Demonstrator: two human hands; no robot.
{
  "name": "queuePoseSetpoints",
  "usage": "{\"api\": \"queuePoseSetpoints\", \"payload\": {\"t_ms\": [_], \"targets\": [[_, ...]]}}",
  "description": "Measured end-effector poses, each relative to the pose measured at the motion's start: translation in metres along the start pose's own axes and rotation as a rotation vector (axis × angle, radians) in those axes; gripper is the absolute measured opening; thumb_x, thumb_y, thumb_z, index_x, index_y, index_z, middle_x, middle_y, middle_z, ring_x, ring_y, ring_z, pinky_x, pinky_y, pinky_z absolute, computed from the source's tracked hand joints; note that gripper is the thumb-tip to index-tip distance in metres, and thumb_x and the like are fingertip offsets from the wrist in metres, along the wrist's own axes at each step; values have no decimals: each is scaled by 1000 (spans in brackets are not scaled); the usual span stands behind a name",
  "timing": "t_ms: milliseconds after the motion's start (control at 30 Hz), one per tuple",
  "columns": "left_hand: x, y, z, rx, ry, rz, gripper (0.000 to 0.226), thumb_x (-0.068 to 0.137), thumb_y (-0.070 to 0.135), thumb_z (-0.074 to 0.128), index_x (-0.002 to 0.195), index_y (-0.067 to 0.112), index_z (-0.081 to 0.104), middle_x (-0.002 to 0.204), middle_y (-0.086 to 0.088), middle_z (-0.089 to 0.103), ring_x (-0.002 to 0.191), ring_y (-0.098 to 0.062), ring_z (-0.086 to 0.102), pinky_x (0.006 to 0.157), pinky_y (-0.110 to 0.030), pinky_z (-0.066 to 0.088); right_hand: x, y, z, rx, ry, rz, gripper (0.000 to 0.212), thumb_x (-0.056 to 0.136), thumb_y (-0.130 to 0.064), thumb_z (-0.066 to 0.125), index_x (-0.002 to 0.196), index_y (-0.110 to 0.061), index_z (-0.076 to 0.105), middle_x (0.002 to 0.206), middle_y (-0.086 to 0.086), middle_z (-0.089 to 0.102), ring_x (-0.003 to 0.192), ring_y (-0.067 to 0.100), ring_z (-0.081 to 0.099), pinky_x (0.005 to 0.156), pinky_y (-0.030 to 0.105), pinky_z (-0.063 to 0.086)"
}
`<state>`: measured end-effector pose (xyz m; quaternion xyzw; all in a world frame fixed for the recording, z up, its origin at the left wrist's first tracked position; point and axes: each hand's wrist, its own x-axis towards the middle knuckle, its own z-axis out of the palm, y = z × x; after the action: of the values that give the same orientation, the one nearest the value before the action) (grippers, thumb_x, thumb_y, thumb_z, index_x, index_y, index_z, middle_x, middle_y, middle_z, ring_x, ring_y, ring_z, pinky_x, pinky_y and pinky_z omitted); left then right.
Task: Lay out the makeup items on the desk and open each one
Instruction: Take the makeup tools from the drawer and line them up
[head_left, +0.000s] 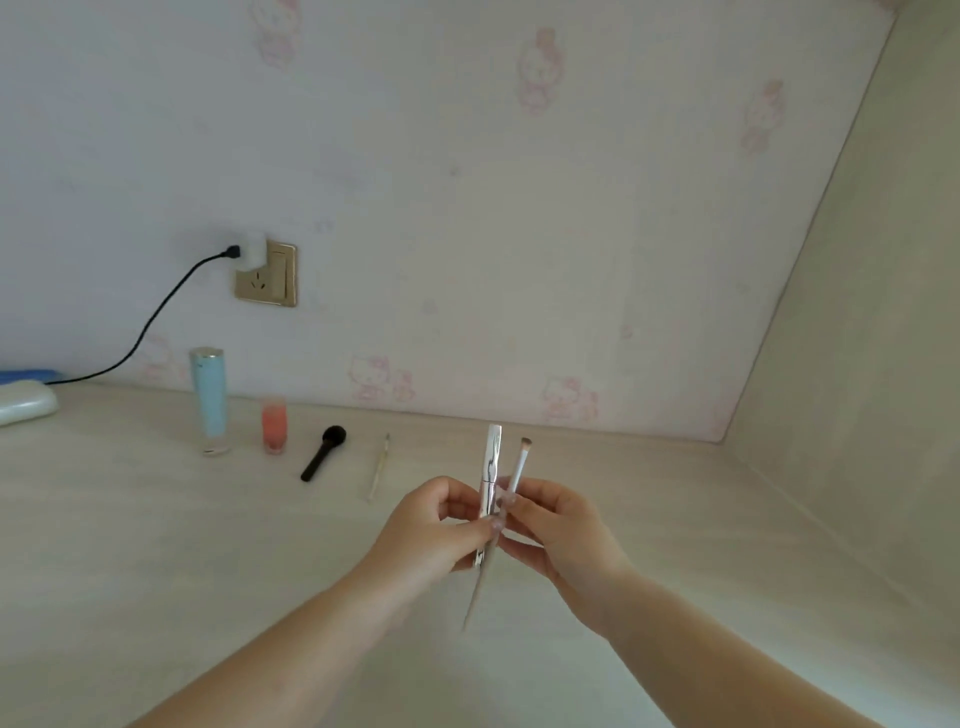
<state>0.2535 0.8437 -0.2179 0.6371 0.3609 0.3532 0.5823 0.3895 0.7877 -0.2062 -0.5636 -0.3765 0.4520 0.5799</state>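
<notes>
Above the middle of the desk (156, 545), my left hand (431, 525) and my right hand (558, 525) meet around two slim items. A silver tube (492, 457) stands upright between the fingers, and a thin pale brush (519, 462) with a small brown tip leans beside it, its handle sticking out below the hands. Which hand holds which item is hard to tell; both pinch the pair. Along the wall stand a tall light-blue bottle (209, 400) and a short pink bottle (274, 425). A black brush (323, 453) and a thin pale stick (379, 466) lie flat next to them.
A wall socket (266, 275) holds a white plug with a black cable (145, 327) running down to the left. A pale case (26, 402) and something blue (28, 375) sit at the desk's far left. A side wall closes off the desk on the right.
</notes>
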Motion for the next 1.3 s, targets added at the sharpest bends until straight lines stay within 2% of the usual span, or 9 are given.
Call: {"api": "queuePoseSetpoints", "payload": {"t_ms": [133, 300, 400, 467, 533, 667, 767, 933, 1300], "targets": [[43, -20, -20, -55, 122, -32, 17, 82, 11, 70, 97, 8, 61, 97, -9, 69, 79, -14, 73, 75, -35, 59, 48, 13, 16, 36, 123, 67, 16, 92, -8, 55, 102, -12, 66, 79, 1, 67, 77, 13, 66, 63, 24, 53], [101, -39, -40, 72, 230, -31, 10, 83, 13, 68, 92, 12, 62, 90, -8, 71, 75, -14, 69, 54, -19, 50, 106, 30, 24, -72, 174, 94, 14, 90, -8, 54, 93, -15, 65, 80, 2, 62, 72, 15, 59, 58, 24, 48], [131, -47, -47, 229, 239, -51, 15, 79, 20, 72, 81, 18, 57, 88, -6, 70, 74, -21, 68, 65, -29, 57, 136, 38, 23, -198, 235, 72, 14, 89, -14, 57, 101, -21, 56, 91, 2, 69, 74, 16, 63, 61, 26, 47], [146, -49, -50, 368, 223, -46, 19, 78, 24, 72, 76, 20, 53, 84, -2, 70, 79, -24, 68, 76, -39, 57, 151, 39, 21, -261, 245, 56, 11, 89, -13, 57, 95, -22, 55, 94, 4, 69, 71, 16, 63, 58, 24, 46], [156, -51, -51, 529, 196, -31, 21, 79, 25, 70, 71, 24, 50, 82, 1, 69, 80, -22, 67, 77, -38, 56, 163, 40, 19, -341, 232, 28, 10, 89, -12, 56, 86, -21, 58, 91, 5, 69, 68, 16, 62, 58, 26, 48], [166, -50, -51, 679, 153, -20, 23, 79, 21, 66, 67, 27, 48, 81, 5, 62, 80, -21, 65, 76, -36, 55, 182, 43, 17, -560, 200, -6, 9, 86, -17, 59, 87, -24, 64, 80, -3, 65, 62, 13, 57, 76, 34, 54], [171, -47, -50, 787, 140, -22, 22, 79, 18, 62, 67, 27, 46, 79, 11, 53, 84, -18, 60, 77, -32, 53, 187, 45, 17, -730, 184, -34, 12, 85, -23, 59, 93, -29, 65, 89, -6, 62, 74, 13, 58, 75, 28, 49], [172, -45, -47, 886, 130, -74, 8, 77, 17, 56, 75, 21, 49, 91, 2, 61, 86, -22, 65, 72, -30, 50, 184, 49, 22, -974, 184, -81, 24, 87, -28, 54, 107, -30, 65, 102, -8, 62, 98, 13, 59, 78, 23, 43], [174, -49, -41, 992, 165, -73, 23, 81, 25, 57, 100, 13, 52, 94, -1, 54, 96, -23, 57, 67, -28, 40, 192, 53, 22, -1074, 219, -79, 20, 87, -32, 56, 104, -31, 66, 114, -5, 61, 100, 14, 60, 73, 23, 41]]}}
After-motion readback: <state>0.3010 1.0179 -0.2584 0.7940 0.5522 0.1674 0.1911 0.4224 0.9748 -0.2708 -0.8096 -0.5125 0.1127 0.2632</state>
